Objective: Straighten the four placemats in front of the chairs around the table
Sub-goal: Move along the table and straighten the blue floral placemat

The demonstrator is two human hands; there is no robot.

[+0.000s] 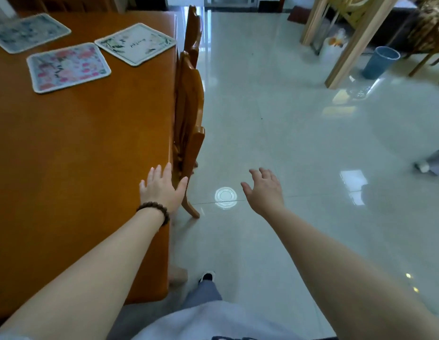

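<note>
Three placemats lie askew at the far end of the orange wooden table [78,148]: a pink floral one [68,67], a white one with green leaves [136,42] close to the right edge, and a blue-grey one [29,31] at the far left. My left hand [162,188], with a bead bracelet on the wrist, hovers open over the table's right edge beside a chair. My right hand [263,191] is spread open over the floor, holding nothing. Both hands are far from the mats.
Two wooden chairs [189,114] are tucked against the table's right side. Glossy tiled floor [287,143] stretches to the right. A blue bin [380,61] and pale wooden furniture legs [355,42] stand at the far right. My foot [207,277] is near the table's corner.
</note>
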